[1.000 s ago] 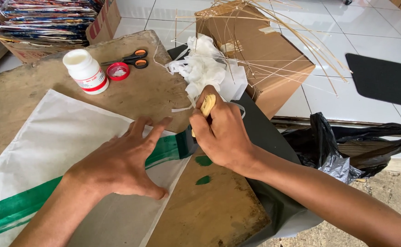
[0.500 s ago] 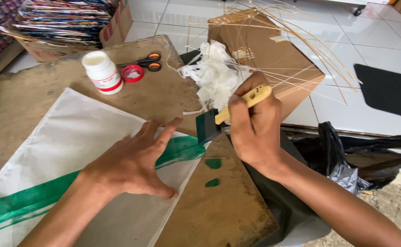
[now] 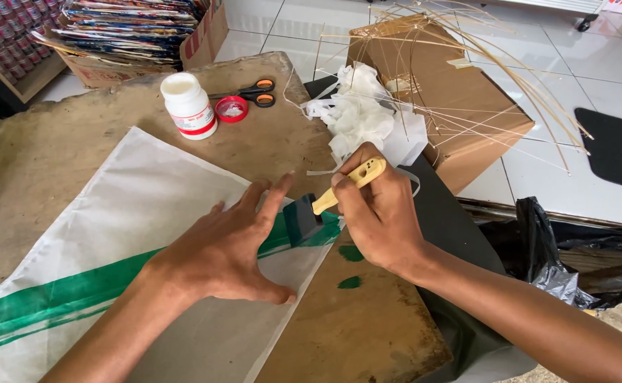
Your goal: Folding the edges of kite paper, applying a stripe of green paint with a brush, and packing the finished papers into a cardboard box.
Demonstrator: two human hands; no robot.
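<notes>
1. So my left hand (image 3: 229, 245) is flat and spread out, fingers released, pressing down on the white sheet (image 3: 133, 234) lying across the work board (image 3: 367, 333).
2. My right hand (image 3: 378, 213) is clenched around the pale wooden handle of a foam brush (image 3: 325, 206); its dark head sits right at the sheet's right edge, on the green stripe (image 3: 62, 298) running from about 8 o'clock up toward the middle.
3. The board itself is rough, brownish and stained, with a couple of green paint blobs (image 3: 351, 253) on the bare wood just below my right hand.
4. Up around 11 o'clock there's a white plastic bottle (image 3: 188, 105) with its red cap (image 3: 231, 109) off beside it, and orange-handled scissors (image 3: 254, 92) touching that cap.
5. At 12 to 1 o'clock: a crumpled heap of white tissue (image 3: 357, 117), then a cardboard box (image 3: 438, 99) with thin bamboo sticks (image 3: 509, 78) splayed over it.
6. The floor is white tile. A black plastic bag (image 3: 545, 248) at 3 o'clock, a dark mat (image 3: 616, 149) further out.
7. Top left corner, a box of stacked colourful sheets (image 3: 126, 28).
</notes>
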